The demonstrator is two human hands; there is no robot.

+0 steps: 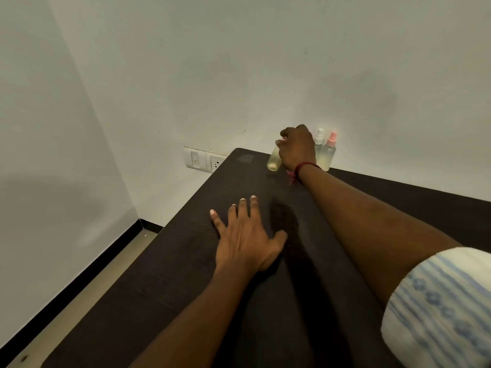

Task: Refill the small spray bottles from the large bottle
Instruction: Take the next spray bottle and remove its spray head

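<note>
Three small clear spray bottles with pale yellowish liquid stand at the far edge of the dark table, against the wall. My right hand reaches out and closes around the top of the leftmost bottle. Just right of that hand stand a bottle with a white sprayer and a bottle with a pink sprayer. My left hand lies flat on the table with fingers spread and nothing in it. No large bottle is in view.
A white wall runs behind the table, with a switch and socket plate just past the table's far left corner. The floor and a black skirting lie to the left of the table edge.
</note>
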